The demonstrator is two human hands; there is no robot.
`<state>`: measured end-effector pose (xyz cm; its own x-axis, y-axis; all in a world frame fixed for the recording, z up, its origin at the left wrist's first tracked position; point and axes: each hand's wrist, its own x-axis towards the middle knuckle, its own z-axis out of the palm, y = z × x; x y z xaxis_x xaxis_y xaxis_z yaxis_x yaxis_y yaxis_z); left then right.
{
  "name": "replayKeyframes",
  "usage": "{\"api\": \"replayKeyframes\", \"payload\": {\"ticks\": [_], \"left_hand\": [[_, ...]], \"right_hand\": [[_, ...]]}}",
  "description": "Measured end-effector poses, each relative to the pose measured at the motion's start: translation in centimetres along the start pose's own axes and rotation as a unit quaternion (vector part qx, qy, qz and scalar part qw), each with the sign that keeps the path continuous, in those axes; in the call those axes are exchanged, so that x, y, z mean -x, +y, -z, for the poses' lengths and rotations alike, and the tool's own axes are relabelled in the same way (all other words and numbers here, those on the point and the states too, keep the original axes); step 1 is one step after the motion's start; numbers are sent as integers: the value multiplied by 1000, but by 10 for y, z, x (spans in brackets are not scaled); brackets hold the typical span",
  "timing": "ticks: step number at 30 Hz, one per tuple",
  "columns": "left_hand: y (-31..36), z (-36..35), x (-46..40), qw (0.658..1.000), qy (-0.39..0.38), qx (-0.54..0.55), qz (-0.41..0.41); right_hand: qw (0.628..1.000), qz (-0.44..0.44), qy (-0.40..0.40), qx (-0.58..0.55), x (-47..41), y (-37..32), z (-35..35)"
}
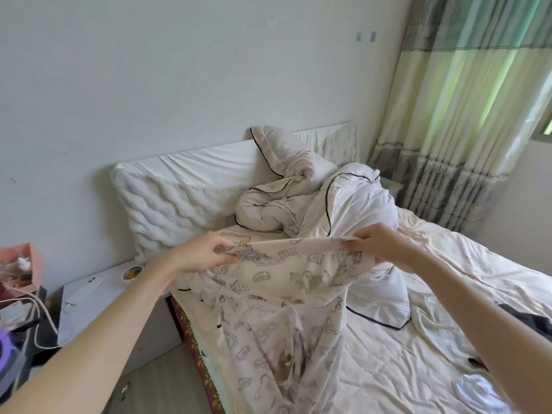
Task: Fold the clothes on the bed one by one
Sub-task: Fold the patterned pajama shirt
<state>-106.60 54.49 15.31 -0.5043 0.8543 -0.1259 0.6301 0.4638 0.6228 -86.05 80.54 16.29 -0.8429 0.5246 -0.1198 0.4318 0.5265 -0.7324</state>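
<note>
The lower end of the printed garment (286, 297) runs out of the bottom edge of the frame, so its full length and type cannot be told. A dark piece of clothing (525, 319) at the right edge is cut off by the frame and partly covered by the right forearm; what it is stays unclear. Another pale crumpled cloth (478, 392) in the lower right is half hidden under the same arm. Items on the cluttered surface at the far left edge are too jumbled to name.

The printed garment hangs in the middle of the frame, stretched between two hands. The left hand (200, 253) pinches its upper edge left of centre, thumb and fingers curled onto the fabric. The right hand (379, 242) pinches the same edge right of centre, fingers folded over the hem. The cloth sags a little between the grips and drapes down onto the bed (448, 264).

One garment is held and two hands grip it. Behind it, in the middle of the frame, lies one bunched duvet (301, 198) with dark piping, and one white textured pillow (167, 204) leans left of it. One grey bedside cabinet (98, 309) stands at lower left, carrying one white flat device (85, 291) and one small dish (133, 271). One striped curtain (466, 100) fills the upper right.
</note>
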Motion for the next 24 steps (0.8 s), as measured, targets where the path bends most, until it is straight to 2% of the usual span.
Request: {"api": "replayKeyframes", "payload": {"ticks": [2, 4, 7, 8, 10, 13, 17, 19, 22, 24], "left_hand": [[13, 17, -3, 998, 25, -52, 1], [30, 39, -8, 991, 114, -72, -22], [52, 59, -11, 945, 310, 44, -94], [58, 56, -11, 935, 331, 82, -101], [57, 40, -16, 939, 303, 144, -74], [40, 10, -26, 949, 201, 244, 1], [45, 5, -31, 910, 128, 394, 22], [53, 11, -32, 899, 107, 425, 17], [53, 22, -29, 906, 106, 410, 13], [51, 26, -24, 924, 84, 372, 19]], "right_hand": [[996, -17, -6, -87, 2, -13, 11], [985, 13, 42, -169, 2, -32, 29], [947, 91, 144, -272, 2, -54, 47], [943, 100, 162, -274, 0, -56, 49], [961, 82, 170, -203, -5, -51, 43], [985, 32, 144, -89, -9, -37, 33], [973, 12, 90, -214, -11, -31, 33], [970, 11, 92, -224, -12, -35, 36], [963, 15, 83, -256, -12, -39, 40], [955, 16, 78, -284, -11, -39, 43]]}}
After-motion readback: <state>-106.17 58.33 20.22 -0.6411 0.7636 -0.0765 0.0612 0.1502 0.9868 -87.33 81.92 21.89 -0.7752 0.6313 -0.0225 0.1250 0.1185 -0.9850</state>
